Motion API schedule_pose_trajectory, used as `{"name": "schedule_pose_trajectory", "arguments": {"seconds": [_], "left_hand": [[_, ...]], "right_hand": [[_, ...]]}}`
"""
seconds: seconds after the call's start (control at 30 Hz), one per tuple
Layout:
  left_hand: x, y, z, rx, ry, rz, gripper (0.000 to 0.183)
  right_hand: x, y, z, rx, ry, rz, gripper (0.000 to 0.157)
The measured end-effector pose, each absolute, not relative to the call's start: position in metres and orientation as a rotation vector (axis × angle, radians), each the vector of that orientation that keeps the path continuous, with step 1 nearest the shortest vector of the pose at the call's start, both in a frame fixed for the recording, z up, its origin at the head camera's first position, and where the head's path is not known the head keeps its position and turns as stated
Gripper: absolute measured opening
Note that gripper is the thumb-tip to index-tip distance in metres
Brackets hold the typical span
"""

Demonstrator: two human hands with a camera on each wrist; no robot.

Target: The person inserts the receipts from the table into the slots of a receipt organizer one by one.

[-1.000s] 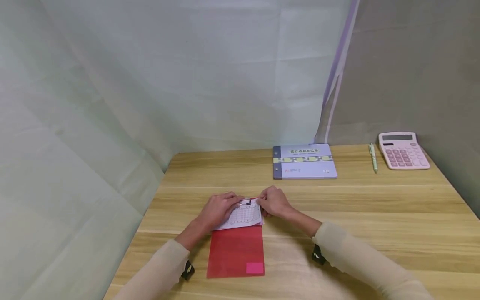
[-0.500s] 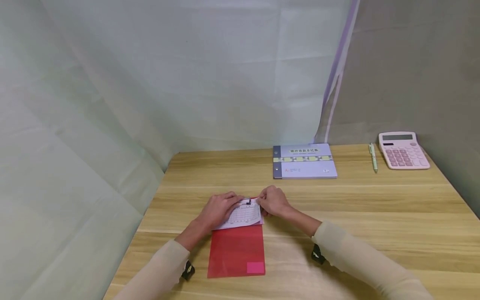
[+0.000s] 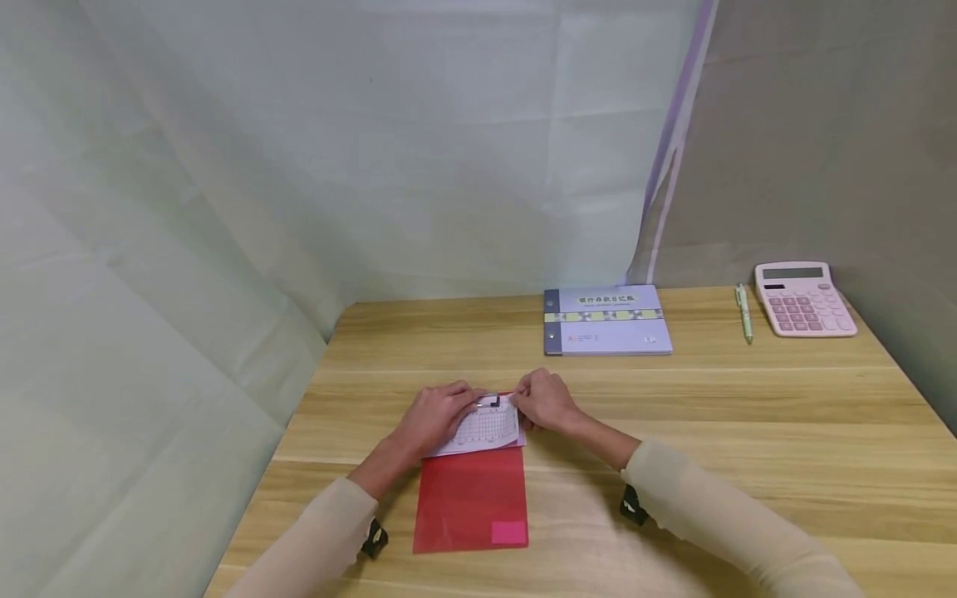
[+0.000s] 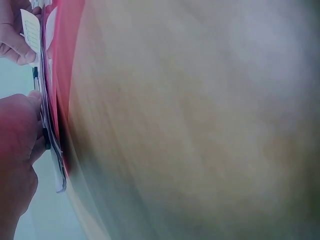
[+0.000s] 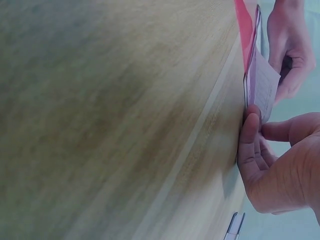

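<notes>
A red folder (image 3: 473, 502) with a pink label lies on the table, with a stack of printed sheets (image 3: 486, 428) across its top half. A metal clip (image 3: 489, 402) with black ends sits at the top edge of the sheets. My left hand (image 3: 441, 414) rests over the left part of the sheets, fingertips at the clip; the hand hides that side. My right hand (image 3: 547, 402) pinches the top right corner of the papers between thumb and fingers. In the right wrist view its thumb and fingertips meet at the corner of a bent-up printed sheet (image 5: 265, 82).
At the back lies a blue-white ledger book (image 3: 609, 322). Farther right are a green pen (image 3: 743, 314) and a pink calculator (image 3: 804, 301). Pale curtains (image 3: 463, 166) hang behind the wooden table (image 3: 710, 407) and along its left side.
Over the last second the free right edge of the top sheet has shifted slightly. Both hands stay almost where they were.
</notes>
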State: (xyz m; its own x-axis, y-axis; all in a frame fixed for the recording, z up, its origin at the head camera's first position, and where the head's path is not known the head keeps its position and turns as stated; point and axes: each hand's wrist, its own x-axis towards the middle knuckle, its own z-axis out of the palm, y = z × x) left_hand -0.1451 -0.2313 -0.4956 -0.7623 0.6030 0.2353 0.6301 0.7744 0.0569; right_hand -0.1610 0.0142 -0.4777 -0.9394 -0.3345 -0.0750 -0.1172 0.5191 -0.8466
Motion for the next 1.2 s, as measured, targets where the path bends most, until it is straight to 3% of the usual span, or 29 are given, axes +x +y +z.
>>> {"name": "schedule_pose_trajectory", "arguments": {"seconds": [0.37, 0.6, 0.87, 1.2], "left_hand": [[-0.147, -0.23, -0.497, -0.993, -2.713, -0.197, 0.031], [-0.149, -0.227, -0.493, -0.959, -2.756, -0.276, 0.033], [-0.146, -0.228, -0.491, -0.942, -2.795, -0.272, 0.033], [-0.145, -0.229, -0.493, -1.044, -2.696, -0.199, 0.032]], "right_hand": [[-0.167, 0.015, -0.476, -0.373, 2.487, -1.347, 0.014], [-0.176, 0.024, -0.469, -0.42, 2.574, -1.343, 0.003], [-0.178, 0.029, -0.465, -0.379, 2.302, -1.345, 0.016], [-0.163, 0.023, -0.468, -0.244, 2.119, -1.43, 0.016]]}}
